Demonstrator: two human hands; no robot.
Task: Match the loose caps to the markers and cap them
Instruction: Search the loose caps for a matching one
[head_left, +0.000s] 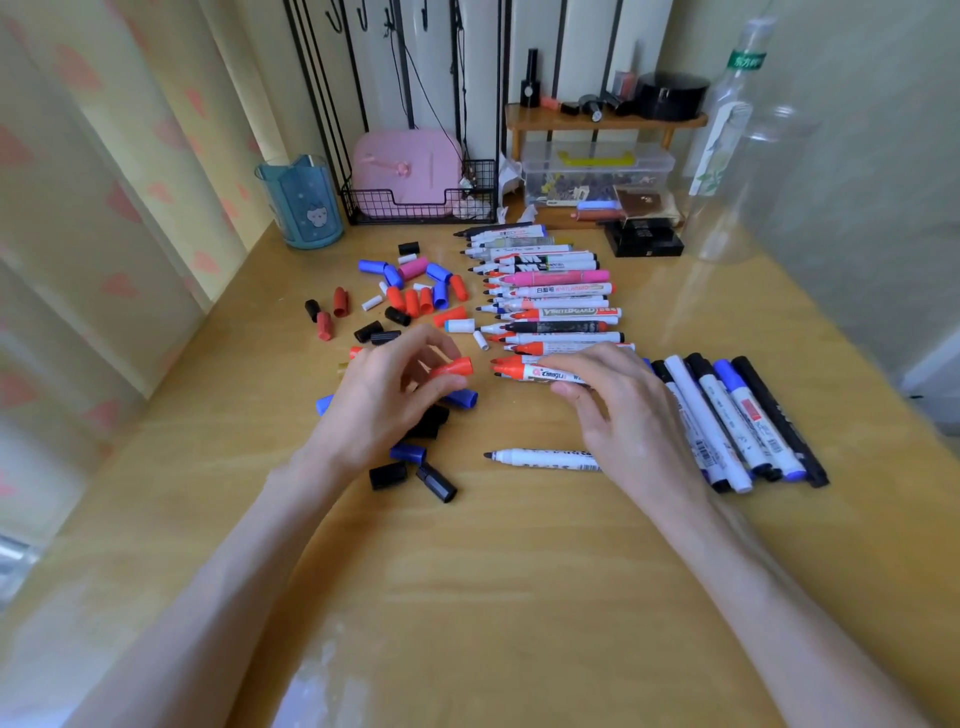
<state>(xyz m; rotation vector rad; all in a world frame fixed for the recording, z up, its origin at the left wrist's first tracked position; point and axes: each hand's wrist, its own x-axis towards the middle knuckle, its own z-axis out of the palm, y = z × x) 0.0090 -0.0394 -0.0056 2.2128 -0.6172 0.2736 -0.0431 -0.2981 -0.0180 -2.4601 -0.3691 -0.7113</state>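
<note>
My left hand (387, 397) pinches a red cap (453, 367), its open end facing right. My right hand (615, 402) grips a red-tipped white marker (524, 372) whose tip points left at the cap, a short gap between them. Behind it lies a row of uncapped markers (550, 296), tips to the left. Loose caps (415, 291) in red, blue, black, white and pink are scattered to the left of the row. More black and blue caps (415, 467) lie under and in front of my left hand. One uncapped black-tipped marker (535, 457) lies alone near my right wrist.
Several capped markers (737, 421) lie side by side at the right. A blue cup (301, 202), a wire basket (415, 200) with a pink item, a clear storage box (597, 171), a small wooden shelf (602, 122) and clear bottles (727, 156) line the back of the wooden desk (493, 571).
</note>
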